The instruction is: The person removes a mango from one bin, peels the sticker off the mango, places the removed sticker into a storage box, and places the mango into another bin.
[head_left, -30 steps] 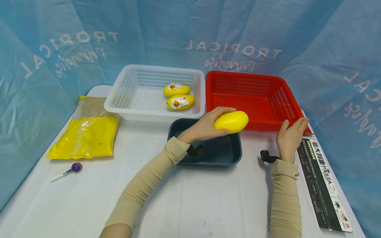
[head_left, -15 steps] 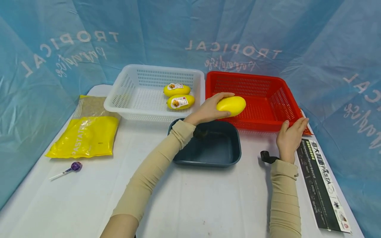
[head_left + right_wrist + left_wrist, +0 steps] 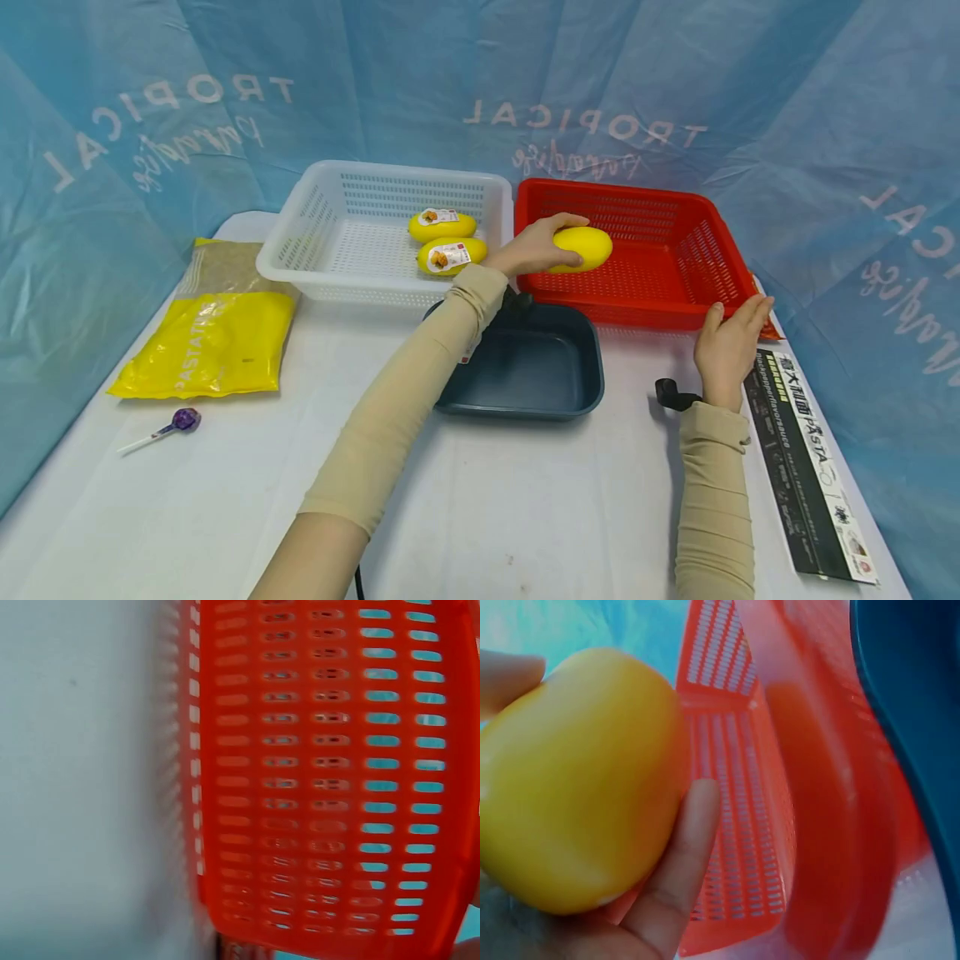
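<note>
My left hand [image 3: 536,247] grips a smooth yellow oval pack [image 3: 582,248] over the left part of the red basket [image 3: 705,250]. In the left wrist view the yellow oval pack [image 3: 570,780] fills the left side, my thumb and fingers curled round it, with the red basket [image 3: 735,795] below. My right hand [image 3: 729,342] rests with straight fingers against the red basket's near right corner. The right wrist view shows the red basket's slotted wall [image 3: 330,780] close up. A dark blue tray [image 3: 540,375] sits in front of the baskets, under my left forearm.
A white basket [image 3: 300,250] holds two labelled yellow packs [image 3: 446,242]. A yellow pasta bag [image 3: 210,342] and a purple lollipop [image 3: 180,421] lie at the left. A long black pasta box [image 3: 806,467] lies along the right edge. Blue sheeting surrounds the table.
My left hand has carried the yellow pack up and away from above the blue tray to over the red basket. The right hand has stayed at the basket's corner.
</note>
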A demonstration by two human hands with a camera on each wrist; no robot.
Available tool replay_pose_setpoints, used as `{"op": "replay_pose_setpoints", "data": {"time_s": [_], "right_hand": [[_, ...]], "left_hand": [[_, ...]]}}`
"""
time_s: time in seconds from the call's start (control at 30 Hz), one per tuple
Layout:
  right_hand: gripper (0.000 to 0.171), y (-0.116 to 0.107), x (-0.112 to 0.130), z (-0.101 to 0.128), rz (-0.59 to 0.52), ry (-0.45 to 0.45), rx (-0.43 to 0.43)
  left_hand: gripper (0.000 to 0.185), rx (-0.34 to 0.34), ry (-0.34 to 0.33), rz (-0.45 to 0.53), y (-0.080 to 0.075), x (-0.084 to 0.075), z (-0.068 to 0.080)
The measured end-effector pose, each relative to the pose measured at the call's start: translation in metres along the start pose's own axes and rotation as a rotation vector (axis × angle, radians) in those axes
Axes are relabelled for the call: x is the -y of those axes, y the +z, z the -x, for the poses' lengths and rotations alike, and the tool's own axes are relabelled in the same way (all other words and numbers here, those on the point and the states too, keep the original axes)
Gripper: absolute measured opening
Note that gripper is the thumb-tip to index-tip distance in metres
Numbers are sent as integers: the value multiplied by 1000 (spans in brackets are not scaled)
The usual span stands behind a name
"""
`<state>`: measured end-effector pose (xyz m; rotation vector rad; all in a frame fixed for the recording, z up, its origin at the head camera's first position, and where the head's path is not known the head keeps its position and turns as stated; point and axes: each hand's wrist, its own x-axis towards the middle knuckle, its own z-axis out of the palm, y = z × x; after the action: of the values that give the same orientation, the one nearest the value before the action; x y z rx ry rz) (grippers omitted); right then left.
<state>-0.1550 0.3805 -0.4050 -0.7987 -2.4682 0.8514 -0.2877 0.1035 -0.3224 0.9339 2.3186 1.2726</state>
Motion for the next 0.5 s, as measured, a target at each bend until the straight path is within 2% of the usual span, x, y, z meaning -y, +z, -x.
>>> {"op": "replay_pose_setpoints", "data": {"time_s": [0.2,0.5], "right_hand": [[70,-7,1,0,66,-30,52],[70,-12,1,-4,101,-6,137]], "left_hand": [[62,67,-63,3,-3,4,-12],[61,167,-192,-19,1,8,-30]]}}
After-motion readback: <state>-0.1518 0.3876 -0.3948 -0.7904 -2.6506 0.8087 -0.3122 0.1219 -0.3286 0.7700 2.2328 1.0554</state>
